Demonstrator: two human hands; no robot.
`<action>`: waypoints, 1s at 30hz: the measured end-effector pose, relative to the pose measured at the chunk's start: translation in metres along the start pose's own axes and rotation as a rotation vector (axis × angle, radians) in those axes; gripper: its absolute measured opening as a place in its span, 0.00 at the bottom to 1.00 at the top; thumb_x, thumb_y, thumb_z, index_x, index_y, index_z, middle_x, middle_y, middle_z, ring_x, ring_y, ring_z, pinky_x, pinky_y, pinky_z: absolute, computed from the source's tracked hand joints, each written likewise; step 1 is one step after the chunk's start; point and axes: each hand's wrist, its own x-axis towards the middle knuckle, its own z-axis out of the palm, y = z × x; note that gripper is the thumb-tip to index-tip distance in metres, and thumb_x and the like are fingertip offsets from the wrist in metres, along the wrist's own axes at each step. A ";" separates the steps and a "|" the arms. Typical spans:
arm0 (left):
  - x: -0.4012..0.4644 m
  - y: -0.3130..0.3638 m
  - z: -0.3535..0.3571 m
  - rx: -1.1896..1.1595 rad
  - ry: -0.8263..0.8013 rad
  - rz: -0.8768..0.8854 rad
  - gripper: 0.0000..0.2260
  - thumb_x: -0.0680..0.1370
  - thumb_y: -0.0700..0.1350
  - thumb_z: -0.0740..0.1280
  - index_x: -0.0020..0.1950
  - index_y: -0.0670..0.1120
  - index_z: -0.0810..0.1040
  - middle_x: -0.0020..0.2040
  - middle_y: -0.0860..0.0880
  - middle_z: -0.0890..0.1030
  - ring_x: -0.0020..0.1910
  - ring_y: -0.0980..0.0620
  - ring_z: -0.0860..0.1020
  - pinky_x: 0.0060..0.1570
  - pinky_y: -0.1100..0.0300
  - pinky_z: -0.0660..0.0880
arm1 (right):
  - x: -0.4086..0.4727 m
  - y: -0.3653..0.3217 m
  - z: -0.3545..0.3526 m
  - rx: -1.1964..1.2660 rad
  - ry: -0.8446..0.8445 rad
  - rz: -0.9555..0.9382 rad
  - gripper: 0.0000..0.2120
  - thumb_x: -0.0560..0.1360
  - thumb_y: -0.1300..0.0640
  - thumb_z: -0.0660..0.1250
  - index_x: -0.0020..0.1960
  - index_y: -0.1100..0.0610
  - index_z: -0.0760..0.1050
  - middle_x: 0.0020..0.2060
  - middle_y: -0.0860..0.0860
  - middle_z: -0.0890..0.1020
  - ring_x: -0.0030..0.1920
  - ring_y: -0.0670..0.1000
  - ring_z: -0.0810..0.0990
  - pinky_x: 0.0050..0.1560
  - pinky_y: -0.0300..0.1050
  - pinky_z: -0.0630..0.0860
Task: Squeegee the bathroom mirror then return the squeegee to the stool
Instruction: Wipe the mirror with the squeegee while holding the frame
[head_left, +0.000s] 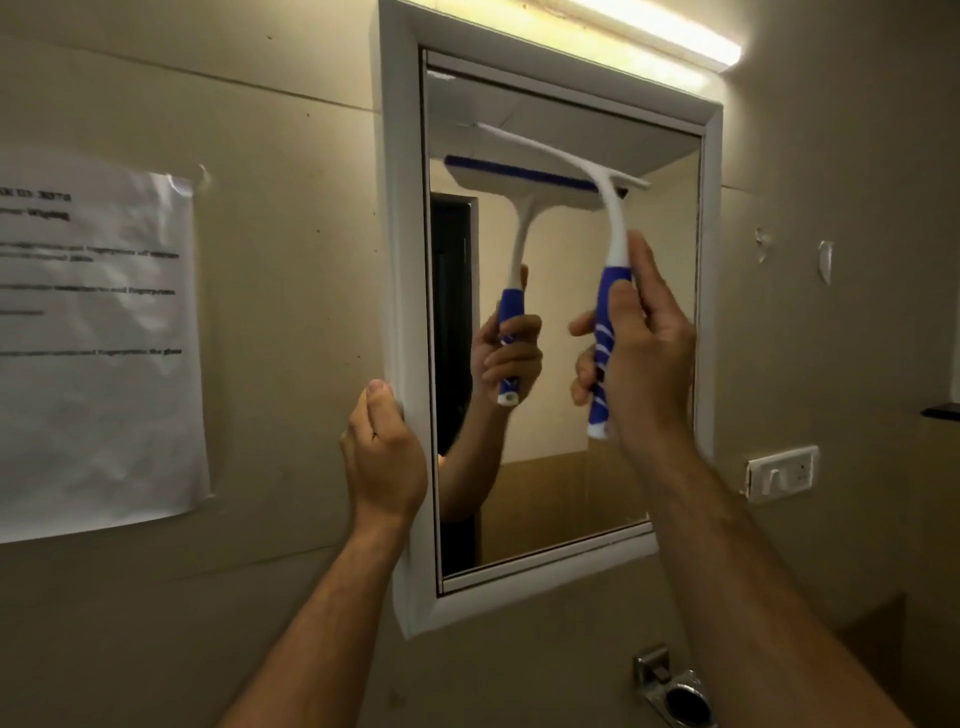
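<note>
Clearly mid-wipe, my right hand (641, 358) clutched the squeegee (605, 291) high on the mirror (566, 493), left hand (384, 457) gripping its frame (402, 260); a steady downward pull seemed next.

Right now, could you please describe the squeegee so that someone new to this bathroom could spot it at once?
Find the white-framed mirror under the strip light. Against the upper glass lies the squeegee, its blade spanning the mirror, held by the right hand. It alone has a curved white neck and a blue, white-striped handle; its twin further left is only a reflection.
</note>
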 end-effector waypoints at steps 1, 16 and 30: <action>-0.002 0.000 0.001 -0.028 -0.041 0.020 0.18 0.84 0.44 0.49 0.34 0.58 0.58 0.33 0.59 0.60 0.27 0.80 0.65 0.32 0.86 0.62 | 0.000 -0.002 0.008 -0.004 -0.032 0.003 0.19 0.83 0.54 0.56 0.72 0.42 0.66 0.42 0.57 0.80 0.24 0.49 0.71 0.21 0.40 0.72; -0.005 0.003 -0.003 -0.038 -0.005 -0.014 0.18 0.84 0.44 0.48 0.35 0.59 0.59 0.34 0.60 0.62 0.28 0.82 0.66 0.30 0.86 0.62 | -0.025 0.000 0.015 0.084 -0.079 0.082 0.19 0.82 0.56 0.58 0.69 0.40 0.69 0.43 0.54 0.82 0.24 0.44 0.71 0.22 0.35 0.70; -0.003 -0.001 -0.005 0.009 -0.050 0.004 0.17 0.84 0.46 0.48 0.64 0.42 0.72 0.43 0.62 0.70 0.41 0.74 0.69 0.53 0.71 0.61 | 0.004 0.000 0.032 0.019 -0.066 -0.008 0.19 0.82 0.55 0.57 0.70 0.38 0.67 0.51 0.51 0.77 0.26 0.44 0.71 0.24 0.35 0.70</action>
